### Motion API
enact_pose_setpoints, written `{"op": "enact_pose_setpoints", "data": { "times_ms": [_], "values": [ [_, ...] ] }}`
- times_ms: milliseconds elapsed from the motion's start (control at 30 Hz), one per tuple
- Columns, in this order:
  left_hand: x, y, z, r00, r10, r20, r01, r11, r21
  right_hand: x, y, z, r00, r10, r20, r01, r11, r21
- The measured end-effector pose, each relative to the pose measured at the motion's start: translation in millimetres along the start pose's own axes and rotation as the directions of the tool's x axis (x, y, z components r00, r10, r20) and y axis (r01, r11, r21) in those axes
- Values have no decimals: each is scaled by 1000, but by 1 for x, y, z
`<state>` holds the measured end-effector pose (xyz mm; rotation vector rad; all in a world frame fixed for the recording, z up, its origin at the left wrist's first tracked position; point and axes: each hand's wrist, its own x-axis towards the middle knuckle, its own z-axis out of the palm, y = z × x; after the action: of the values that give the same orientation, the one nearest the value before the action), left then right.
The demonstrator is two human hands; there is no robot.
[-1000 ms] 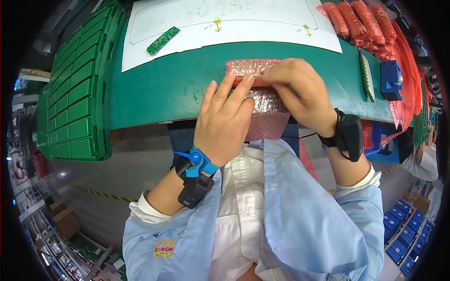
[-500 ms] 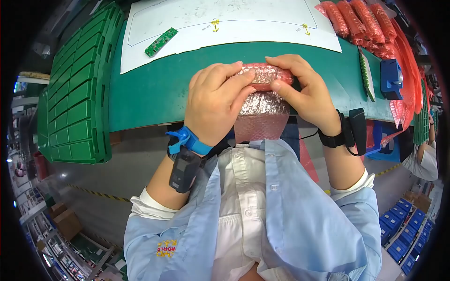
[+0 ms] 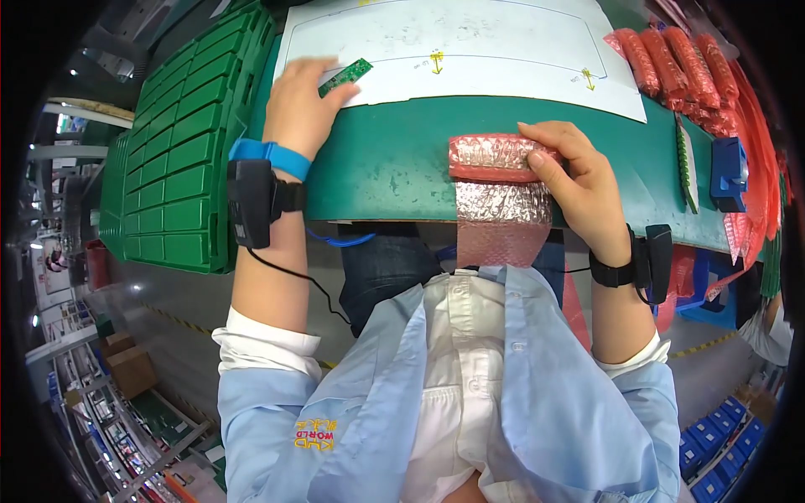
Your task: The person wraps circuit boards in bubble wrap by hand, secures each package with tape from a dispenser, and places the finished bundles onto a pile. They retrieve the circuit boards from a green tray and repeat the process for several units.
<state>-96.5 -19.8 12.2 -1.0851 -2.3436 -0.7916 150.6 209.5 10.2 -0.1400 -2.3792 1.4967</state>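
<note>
My left hand reaches over the near-left edge of the white sheet. Its thumb and fingers are spread around the near end of a narrow green circuit board, with the thumb at the board's lower edge. A gap shows between the fingers and the board. To the right, my right hand grips the right end of a rolled piece of red bubble wrap, thumb on top and fingers behind. The wrap's loose tail hangs over the table's front edge towards me. Whatever the roll contains is hidden.
A white sheet with drawn lines lies on the green table. Green plastic crates stand at the left. Several red bubble-wrapped rolls, a green-edged strip and a blue holder are at the right.
My left hand has let go of the bubble wrap roll and moved left and away to the circuit board. The right hand stays on the roll. The whole view has shifted slightly.
</note>
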Motion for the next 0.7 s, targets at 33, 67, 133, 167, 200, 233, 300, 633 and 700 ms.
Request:
{"op": "enact_pose_setpoints", "data": {
  "times_ms": [33,67,133,167,200,233,300,633,700],
  "values": [
    [2,-4,-2,995,-27,98,24,999,34,0,0,0,1000,0,-5,0,1000,3],
    [3,-7,-3,979,-58,194,45,997,70,-1,0,1,1000,-2,-9,2,1000,0],
    [3,-10,-2,953,-88,289,59,992,108,-2,0,1,1000,-4,-17,4,1000,-7],
    [1,-10,-3,968,-77,238,35,984,177,-2,0,2,1000,-3,-20,2,1000,-5],
    [0,-6,-2,980,-61,189,14,971,240,-2,0,2,1000,-9,-19,9,1000,-3],
    [-2,-2,-3,989,-43,140,-2,953,304,-1,0,3,1000,-15,-18,15,1000,-1],
    [0,20,-8,974,-128,185,127,992,17,-1,2,2,1000,-13,-22,13,1000,-1],
    [-18,126,-9,824,10,567,386,722,-574,-3,8,6,997,23,-68,-14,992,128],
    [-20,128,-5,831,2,556,382,725,-573,-2,9,6,995,36,-97,-20,986,165]
  ]
}}
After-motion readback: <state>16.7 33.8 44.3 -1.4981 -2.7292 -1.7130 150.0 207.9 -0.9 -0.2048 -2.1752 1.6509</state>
